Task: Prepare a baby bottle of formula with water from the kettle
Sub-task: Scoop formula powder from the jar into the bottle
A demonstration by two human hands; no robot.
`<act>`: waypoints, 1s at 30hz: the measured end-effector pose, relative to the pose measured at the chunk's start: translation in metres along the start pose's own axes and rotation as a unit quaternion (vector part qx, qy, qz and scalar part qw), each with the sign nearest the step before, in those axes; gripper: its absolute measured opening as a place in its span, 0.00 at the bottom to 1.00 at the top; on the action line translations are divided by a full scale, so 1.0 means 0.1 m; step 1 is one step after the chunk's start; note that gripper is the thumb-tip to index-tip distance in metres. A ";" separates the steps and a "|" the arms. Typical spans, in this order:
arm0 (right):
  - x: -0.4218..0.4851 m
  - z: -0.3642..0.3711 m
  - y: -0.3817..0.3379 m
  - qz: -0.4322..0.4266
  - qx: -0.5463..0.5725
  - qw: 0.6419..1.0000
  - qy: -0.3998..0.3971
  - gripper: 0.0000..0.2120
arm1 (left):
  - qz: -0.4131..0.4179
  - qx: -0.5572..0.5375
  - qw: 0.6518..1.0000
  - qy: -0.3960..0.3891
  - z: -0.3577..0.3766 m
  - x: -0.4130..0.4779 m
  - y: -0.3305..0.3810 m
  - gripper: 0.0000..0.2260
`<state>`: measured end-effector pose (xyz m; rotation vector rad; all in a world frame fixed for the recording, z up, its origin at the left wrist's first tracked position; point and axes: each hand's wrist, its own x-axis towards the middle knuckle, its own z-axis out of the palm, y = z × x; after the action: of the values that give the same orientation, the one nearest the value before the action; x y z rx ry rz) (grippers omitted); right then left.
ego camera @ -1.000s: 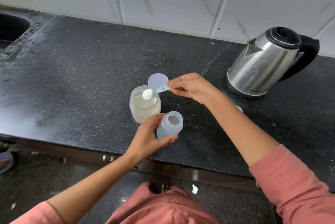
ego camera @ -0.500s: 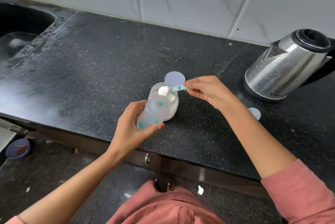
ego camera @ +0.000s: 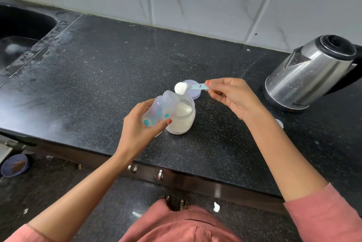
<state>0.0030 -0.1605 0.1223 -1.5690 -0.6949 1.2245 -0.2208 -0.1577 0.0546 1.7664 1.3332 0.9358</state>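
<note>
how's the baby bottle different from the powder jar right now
The baby bottle is held tilted in the left hand; the powder jar stands upright on the counter. The bottle is narrower with teal markings; the jar is wider and plain. The jar holds white powder; none is plain in the bottle. Both are translucent plastic and open.

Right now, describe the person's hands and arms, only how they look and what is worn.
Both hands, left and right, are bare, with orange-red painted nails. The forearms are uncovered; dusty-pink sleeves are pushed up near the elbows. No rings, watch or bracelets show.
</note>
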 end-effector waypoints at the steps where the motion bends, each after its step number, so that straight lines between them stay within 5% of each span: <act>1: -0.01 0.01 -0.01 -0.004 0.007 1.000 -0.002 0.05 | -0.004 -0.005 1.000 0.001 0.01 0.01 0.01 0.25; 16: -0.14 0.21 -0.02 -0.147 -0.088 0.985 -0.001 0.04 | -0.024 -0.036 0.999 -0.012 -0.03 0.09 0.06 0.21; 30: -0.22 0.26 0.13 -0.416 -0.251 0.873 0.036 0.02 | -0.023 -0.072 0.996 -0.037 -0.04 0.10 0.14 0.14</act>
<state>-0.0303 -0.1751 0.1185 -1.4288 -1.5272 0.3405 -0.2165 -0.1506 0.0700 1.6395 1.2223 0.9087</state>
